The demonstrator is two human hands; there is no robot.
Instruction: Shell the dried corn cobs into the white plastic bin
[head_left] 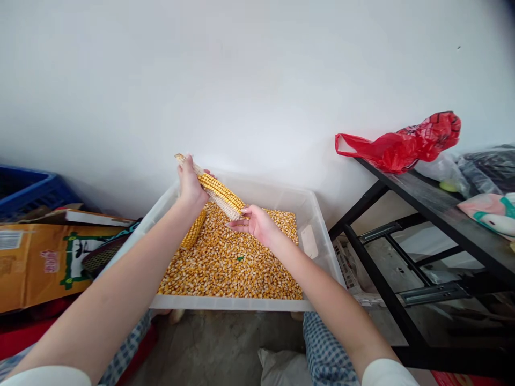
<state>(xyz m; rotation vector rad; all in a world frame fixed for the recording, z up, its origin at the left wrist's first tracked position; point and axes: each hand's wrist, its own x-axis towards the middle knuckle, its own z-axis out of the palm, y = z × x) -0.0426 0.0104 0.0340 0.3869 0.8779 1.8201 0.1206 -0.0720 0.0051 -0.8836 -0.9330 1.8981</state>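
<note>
clearly, the half-stripped corn cob (220, 192) is up in the air over the tub, slanting from its bare, pale far end down toward the right hand. yellow kernels sit in rows along its upper face, while a whitish stripped band runs along the underside. the left hand (191, 185) is wrapped around the upper part, thumb lying over it; the right hand (259, 222) has the lower tip, thumb on the cob and some fingers stretched out loosely below. beneath them spreads a thick bed of loose kernels (237, 276), with a green scrap (240, 259) lying among them. a second cob (195, 230), still yellow, rests on that bed by the left forearm, partly hidden by it. all this lies in a translucent tub (225, 304), a pale label (309, 241) on its right side, just before a white wall (241, 80). to the right, a black desk (422, 188) carries a red plastic bag (402, 146) near its corner. to the left stand a cardboard box (40, 273) and, behind it, a blue crate (44, 187). a pale sack (284, 369) lies on the floor (217, 343).
</note>
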